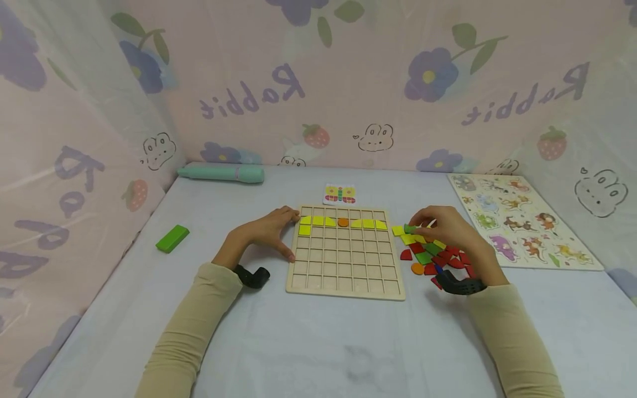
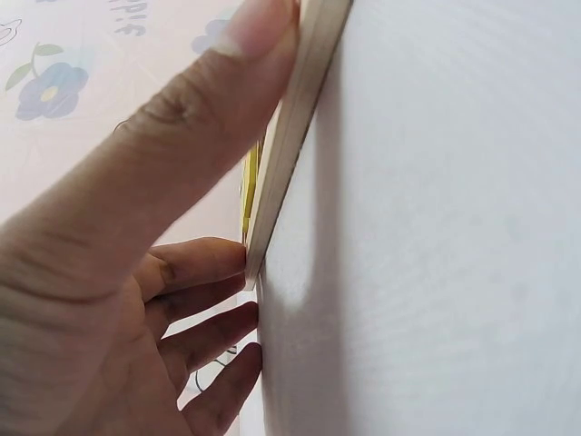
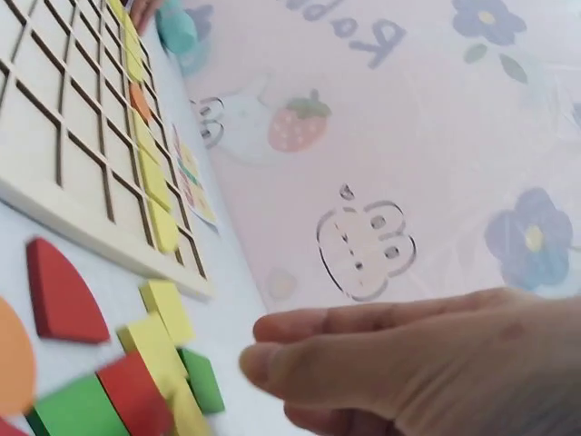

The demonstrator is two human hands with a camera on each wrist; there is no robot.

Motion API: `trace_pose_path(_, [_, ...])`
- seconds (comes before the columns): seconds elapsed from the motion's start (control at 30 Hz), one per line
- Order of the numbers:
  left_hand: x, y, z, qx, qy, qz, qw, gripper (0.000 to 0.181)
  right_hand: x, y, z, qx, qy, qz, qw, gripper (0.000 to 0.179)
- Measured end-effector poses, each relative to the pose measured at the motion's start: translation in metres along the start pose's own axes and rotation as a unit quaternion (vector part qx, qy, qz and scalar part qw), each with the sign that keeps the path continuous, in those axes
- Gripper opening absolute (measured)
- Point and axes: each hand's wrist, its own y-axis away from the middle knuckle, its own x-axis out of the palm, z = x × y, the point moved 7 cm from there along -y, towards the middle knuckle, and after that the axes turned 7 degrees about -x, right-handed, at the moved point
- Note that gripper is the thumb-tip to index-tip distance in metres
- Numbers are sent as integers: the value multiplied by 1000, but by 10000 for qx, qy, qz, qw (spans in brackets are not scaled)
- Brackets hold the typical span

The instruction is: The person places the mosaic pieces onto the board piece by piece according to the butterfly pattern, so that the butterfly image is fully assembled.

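On the left, past a green block [image 1: 172, 239] lying on the table, the person's left hand [image 1: 271, 229] braces the edge of the gridded wooden board [image 1: 343, 290] with thumb and fingers spread, not clenched. The board lies mid-table, an orange disc [image 1: 343, 222] between yellow pieces near its far edge. To its right, the right hand's [image 1: 450, 226] fingertips are at a green piece [image 1: 410, 228] by the pile [image 1: 440, 260]; whether they pinch it cannot quite be told.
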Motion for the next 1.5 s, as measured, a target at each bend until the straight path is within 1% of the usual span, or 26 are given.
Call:
trace_pose_path(0.2, [1, 0, 1, 7, -35, -24, 10000, 101, -4, 10, -21, 449, 21, 282, 9986, 19])
trace_pose_path(0.37, [1, 0, 1, -2, -63, -16, 10000, 101, -3, 13, -31, 665, -39, 302, 9973, 19])
trace_pose_path(0.53, [2, 0, 1, -16, -56, -1, 10000, 101, -2, 14, -36, 771, -41, 337, 9964, 19])
trace_pose_path(0.77, [1, 0, 0, 1, -79, -1, 10000, 101, 3, 16, -39, 1059, -104, 618, 9924, 23])
trace_pose_path(1.07, [1, -1, 2, -55, -103, 8, 9999, 101, 6, 13, -40, 1216, 158, 696, 9900, 26])
trace_pose_path(1.2, [2, -1, 2, -39, -94, 3, 9999, 102, 6, 12, -40, 1204, 225, 621, 9905, 26])
trace_pose_path(1.3, [3, -2, 2, -18, -87, -2, 10000, 102, 4, 9, -33, 1021, 287, 421, 9935, 25])
trace_pose_path(1.4, [2, -2, 4, -34, -101, -5, 9999, 101, 6, 0, -16, 605, 283, 163, 9976, 25])
trace_pose_path(1.5, [2, -2, 4, -40, -96, -2, 9999, 101, 15, -13, 9, 90, 211, 31, 9997, 25])
